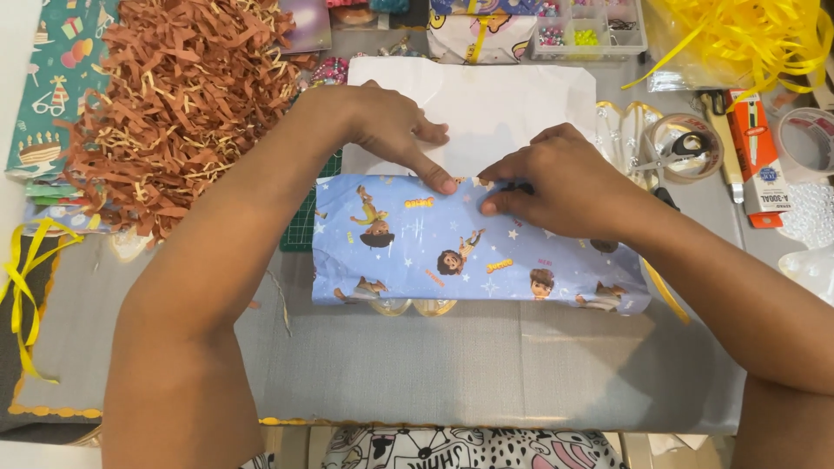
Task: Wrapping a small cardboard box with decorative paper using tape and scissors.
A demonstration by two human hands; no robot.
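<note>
Both hands, the left hand (pixel 395 130) and right hand (pixel 556 178), press flat on the blue cartoon paper (pixel 452 252) fold on the desk (pixel 452 373), which I think needs tape next.

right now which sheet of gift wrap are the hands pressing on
The light blue cartoon-print wrap at the table's middle, under the left hand and right hand; the green party-print sheet lies untouched at far left.

Smooth, faintly glossy blue printed wrapping paper (pixel 469 252) under bare hands, plain white matt paper (pixel 495 104) at twelve o'clock, rough crinkled brown shredded paper (pixel 174 95) at ten, shiny yellow ribbon (pixel 747 39) at two, matt grey table cover (pixel 486 365) beneath.
</note>
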